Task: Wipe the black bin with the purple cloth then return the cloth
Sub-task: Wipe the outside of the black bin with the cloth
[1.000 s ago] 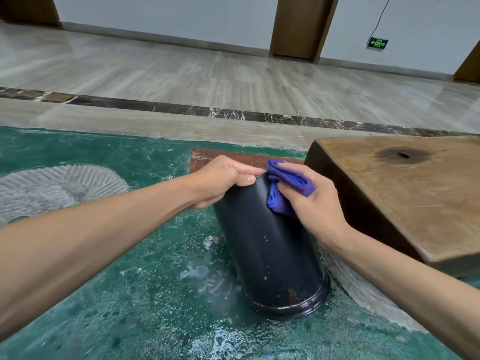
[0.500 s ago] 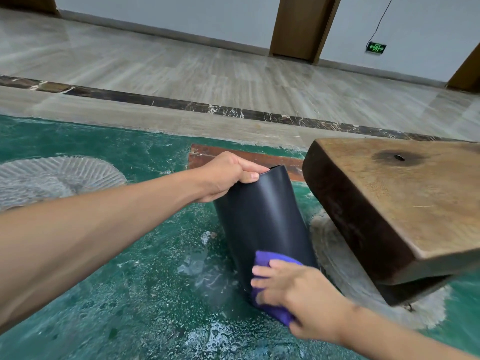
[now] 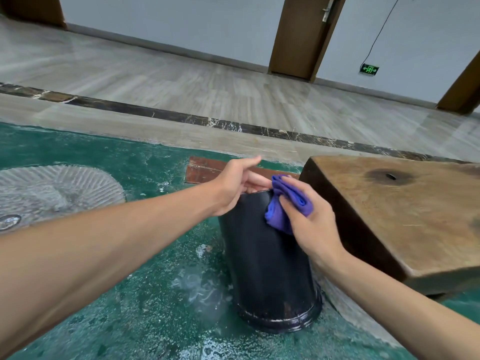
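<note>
The black bin (image 3: pixel 267 261) stands upside down and tilted on the green floor, its wider rim at the bottom near me. My left hand (image 3: pixel 236 185) holds the bin's upper edge, fingers curled over it and thumb stretched out. My right hand (image 3: pixel 309 224) grips the folded purple cloth (image 3: pixel 285 203) and presses it against the upper right of the bin's side, close to the left hand.
A thick wooden slab table (image 3: pixel 405 211) sits right beside the bin on the right. A brown board (image 3: pixel 205 170) lies on the floor behind the bin. A grey ribbed pattern with a round metal drain (image 3: pixel 9 220) marks the floor at the left.
My right hand has carried the cloth from the bin's lower side back up to its top edge. My left hand stays on the bin's edge, its thumb now stretched out.
</note>
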